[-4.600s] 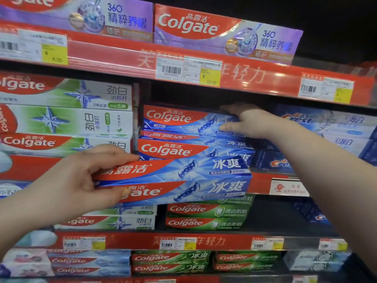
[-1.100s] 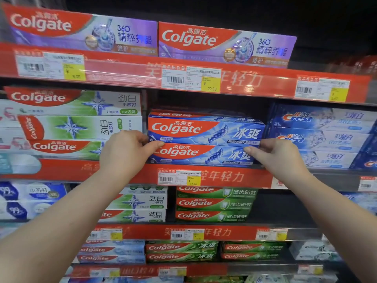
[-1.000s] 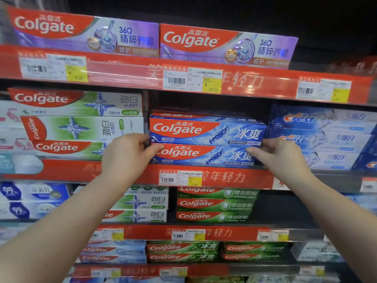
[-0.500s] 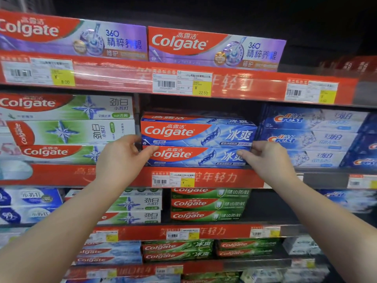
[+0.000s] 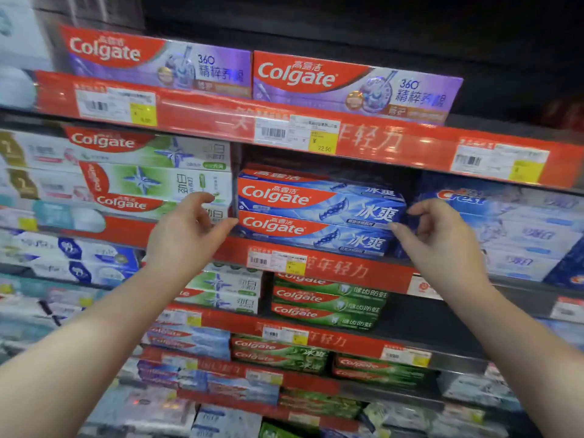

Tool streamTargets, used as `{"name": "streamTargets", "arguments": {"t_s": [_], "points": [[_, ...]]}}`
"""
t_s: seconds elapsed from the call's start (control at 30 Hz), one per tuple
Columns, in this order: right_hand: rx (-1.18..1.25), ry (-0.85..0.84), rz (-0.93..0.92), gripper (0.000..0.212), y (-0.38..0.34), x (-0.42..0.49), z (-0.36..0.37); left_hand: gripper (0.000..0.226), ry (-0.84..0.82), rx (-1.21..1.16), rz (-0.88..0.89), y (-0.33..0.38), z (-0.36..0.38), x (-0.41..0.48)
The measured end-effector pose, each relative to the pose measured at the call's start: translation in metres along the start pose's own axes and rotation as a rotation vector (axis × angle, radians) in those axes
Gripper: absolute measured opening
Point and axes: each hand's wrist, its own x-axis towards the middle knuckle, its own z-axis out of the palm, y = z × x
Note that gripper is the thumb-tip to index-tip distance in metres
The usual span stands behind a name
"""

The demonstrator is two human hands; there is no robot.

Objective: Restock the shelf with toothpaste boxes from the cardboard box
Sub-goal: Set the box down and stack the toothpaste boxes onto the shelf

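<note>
Two blue Colgate toothpaste boxes (image 5: 316, 213) lie stacked on the middle shelf, behind the red price rail (image 5: 354, 270). My left hand (image 5: 186, 235) is at the stack's left end, thumb tip touching the lower box's corner and fingers loosely curled away from it. At the right end is my right hand (image 5: 439, 241), its thumb tip just by the lower box and its fingers spread apart and off the boxes. Neither hand holds anything. The cardboard box is out of view.
White-green Colgate boxes (image 5: 151, 181) stand left of the stack and blue Crest boxes (image 5: 505, 222) to its right. Purple Colgate 360 boxes (image 5: 347, 83) fill the shelf above. Green Colgate boxes (image 5: 325, 305) sit on the shelf below.
Both hands, which pressed the ends of the blue stack half a second ago, have loosened and drawn slightly back. The stack stays on the shelf. The camera has tilted.
</note>
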Motion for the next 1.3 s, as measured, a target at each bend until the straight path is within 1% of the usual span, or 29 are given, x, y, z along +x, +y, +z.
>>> {"name": "streamTargets", "arguments": {"t_s": [0.1,0.17,0.2,0.27,0.33,0.37,0.43,0.53,0.7,0.8,0.93,1.1,1.3], "points": [[0.08,-0.064,-0.223,0.021,-0.007,-0.017,0.011,0.044,0.029,0.054,0.016,-0.011,-0.012,-0.025],[0.113,-0.183,-0.35,0.024,-0.01,-0.033,0.027,0.048,-0.001,0.127,0.055,-0.021,-0.021,-0.048],[0.11,-0.262,-0.389,0.027,-0.012,-0.042,0.036,0.049,-0.03,0.168,0.045,-0.027,-0.025,-0.06],[0.097,-0.43,-0.43,0.035,-0.015,-0.06,0.057,0.053,-0.087,0.274,-0.019,-0.04,-0.035,-0.085],[0.073,-0.575,-0.456,0.046,-0.021,-0.077,0.077,0.066,-0.141,0.402,-0.095,-0.053,-0.049,-0.106],[0.06,-0.637,-0.465,0.052,-0.026,-0.085,0.086,0.072,-0.17,0.458,-0.12,-0.06,-0.057,-0.117],[0.043,-0.737,-0.475,0.058,-0.038,-0.098,0.101,0.075,-0.213,0.541,-0.153,-0.077,-0.075,-0.139],[0.042,-0.829,-0.486,0.062,-0.064,-0.12,0.12,0.075,-0.245,0.607,-0.293,-0.1,-0.109,-0.172],[-0.034,-0.989,-0.538,0.07,-0.118,-0.165,0.15,0.076,-0.294,0.704,-0.448,-0.144,-0.173,-0.231],[-0.06,-1.074,-0.535,0.069,-0.163,-0.204,0.168,0.068,-0.34,0.719,-0.558,-0.176,-0.218,-0.268],[-0.052,-1.126,-0.548,0.067,-0.224,-0.268,0.193,0.073,-0.41,0.745,-0.684,-0.228,-0.288,-0.323],[-0.062,-1.179,-0.581,0.067,-0.298,-0.346,0.216,0.08,-0.429,0.758,-0.81,-0.282,-0.376,-0.377],[-0.095,-1.28,-0.591,0.069,-0.36,-0.403,0.244,0.084,-0.432,0.717,-0.881,-0.329,-0.431,-0.403]]}}
